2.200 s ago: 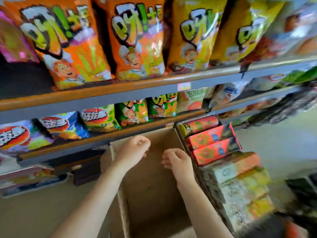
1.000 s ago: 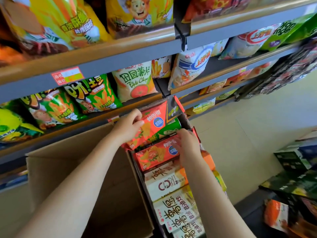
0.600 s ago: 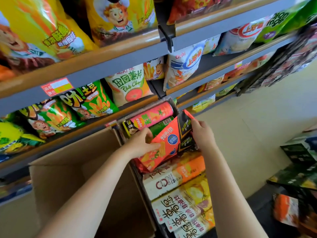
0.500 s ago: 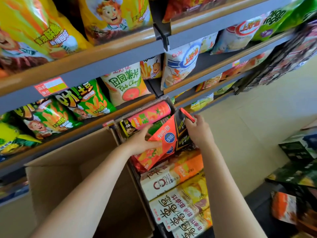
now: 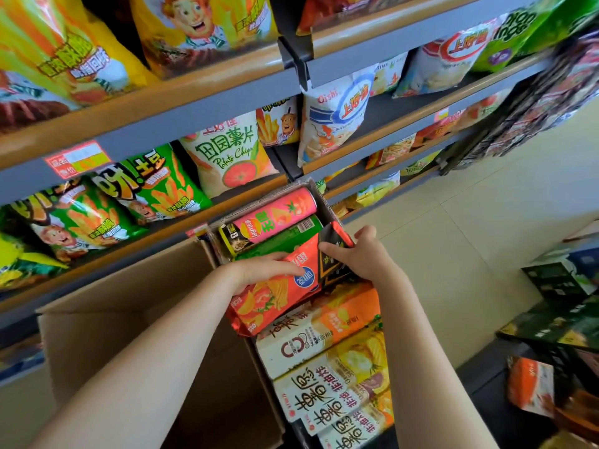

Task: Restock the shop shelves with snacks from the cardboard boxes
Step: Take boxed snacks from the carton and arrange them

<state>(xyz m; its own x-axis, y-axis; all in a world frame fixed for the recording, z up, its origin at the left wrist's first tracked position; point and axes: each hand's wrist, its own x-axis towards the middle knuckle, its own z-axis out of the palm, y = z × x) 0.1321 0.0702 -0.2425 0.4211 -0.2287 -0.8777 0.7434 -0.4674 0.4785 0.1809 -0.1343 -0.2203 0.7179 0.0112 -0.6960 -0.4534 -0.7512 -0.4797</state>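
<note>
Both hands grip the same thing: the left hand lies over the orange face of the red-orange snack box, fingers curled across it, and the right hand pinches its black end panel, thumb on the panel face, fingers wrapped behind. The box is tilted, its far end raised off the packed box of snacks and its near end still low against the white-and-orange cartons below it. It sits over the green can, with the pink Lay's can just beyond, both lying flat at the far end of the box. Half a second ago the right hand held the top corner of the black panel from the side; now it has slid down onto the panel and the box has tipped lower and rotated toward the left hand. Two seconds ago both hands hovered over the empty cardboard box on the left with nothing held, so the pick has moved to the full box. My read: one snack box is being pulled free, nothing shelved yet, restock barely begun. Chip bags fill the shelf above; a white tomato potato chip bag stands right behind the packed box. More dark boxes sit on the floor to the right.
</note>
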